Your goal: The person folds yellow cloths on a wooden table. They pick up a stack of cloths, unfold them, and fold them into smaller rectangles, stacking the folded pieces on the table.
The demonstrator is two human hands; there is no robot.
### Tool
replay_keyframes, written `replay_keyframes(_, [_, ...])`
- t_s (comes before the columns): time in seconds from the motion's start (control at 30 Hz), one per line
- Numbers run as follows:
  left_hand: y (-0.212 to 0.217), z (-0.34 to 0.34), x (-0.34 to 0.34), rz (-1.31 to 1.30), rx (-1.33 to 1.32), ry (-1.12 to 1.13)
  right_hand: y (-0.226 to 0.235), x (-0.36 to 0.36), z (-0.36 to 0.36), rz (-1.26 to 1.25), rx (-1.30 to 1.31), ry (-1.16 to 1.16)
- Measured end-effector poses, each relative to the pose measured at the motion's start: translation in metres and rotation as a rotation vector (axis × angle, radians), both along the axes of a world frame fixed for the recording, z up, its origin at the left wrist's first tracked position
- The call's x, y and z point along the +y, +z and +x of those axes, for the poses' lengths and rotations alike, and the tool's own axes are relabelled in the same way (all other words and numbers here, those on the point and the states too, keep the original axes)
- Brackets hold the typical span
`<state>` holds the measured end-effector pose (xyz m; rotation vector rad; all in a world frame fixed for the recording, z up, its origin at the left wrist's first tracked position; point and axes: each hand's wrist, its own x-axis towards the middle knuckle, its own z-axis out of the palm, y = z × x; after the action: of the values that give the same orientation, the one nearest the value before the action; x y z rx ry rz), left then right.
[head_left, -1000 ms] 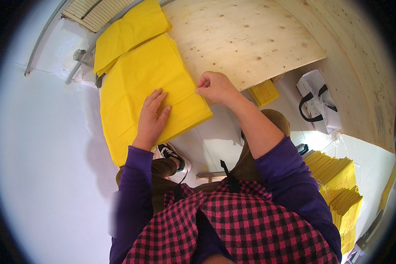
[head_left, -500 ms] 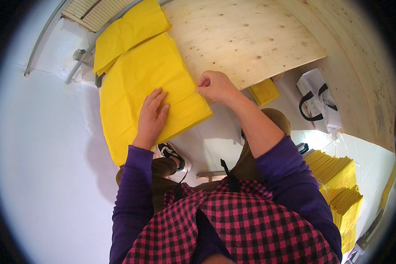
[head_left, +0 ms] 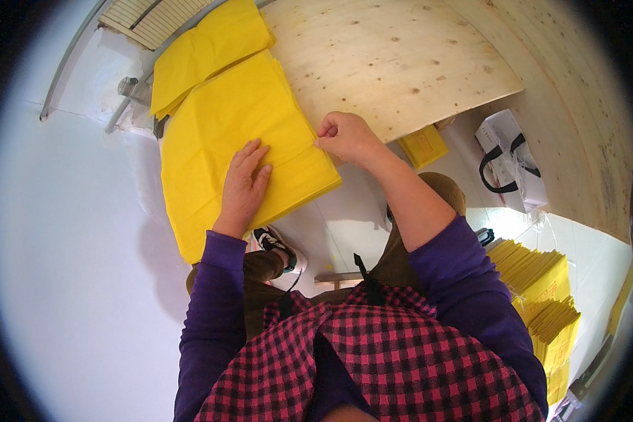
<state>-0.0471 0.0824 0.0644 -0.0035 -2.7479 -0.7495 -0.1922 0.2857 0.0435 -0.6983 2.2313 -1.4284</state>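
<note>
A stack of large yellow paper sheets lies on the left part of a plywood table. My left hand rests flat on the stack, fingers spread, pressing it down. My right hand is at the stack's right edge, its fingers pinched on the edge of a yellow sheet. A second yellow sheet pile lies partly under the stack, farther back.
A small yellow packet sits under the table edge. A white bag with black handles stands on the floor at right. More yellow paper stacks lie at lower right. A white wall fills the left side.
</note>
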Motion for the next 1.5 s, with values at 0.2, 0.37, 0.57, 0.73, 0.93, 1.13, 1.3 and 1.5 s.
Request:
replay_keyframes(0.2, [-0.001, 0.000, 0.000, 0.008, 0.002, -0.001, 0.000, 0.000, 0.001, -0.019, -0.010, -0.014])
replay_keyframes(0.37, [0.000, 0.000, -0.001, -0.008, 0.002, -0.003, 0.001, -0.002, 0.003, -0.040, 0.042, -0.032])
replay_keyframes(0.57, [0.000, 0.000, -0.001, -0.012, 0.006, -0.008, 0.001, -0.004, 0.005, -0.049, 0.086, -0.056])
replay_keyframes(0.73, [-0.001, 0.000, -0.002, -0.021, 0.013, -0.003, 0.000, -0.008, 0.006, -0.042, 0.171, -0.110])
replay_keyframes(0.93, [-0.003, -0.001, -0.002, -0.005, 0.028, -0.011, -0.003, -0.013, 0.007, -0.172, 0.544, -0.085])
replay_keyframes(1.13, [-0.001, 0.000, -0.001, -0.005, 0.026, -0.009, -0.006, -0.016, 0.007, -0.204, 0.693, -0.056])
replay_keyframes(1.3, [0.001, 0.001, 0.000, -0.006, -0.001, -0.009, -0.003, -0.021, 0.007, -0.243, 0.691, -0.076])
replay_keyframes(1.5, [-0.002, 0.000, -0.001, -0.026, 0.013, -0.008, -0.002, -0.028, 0.006, -0.287, 0.636, -0.102])
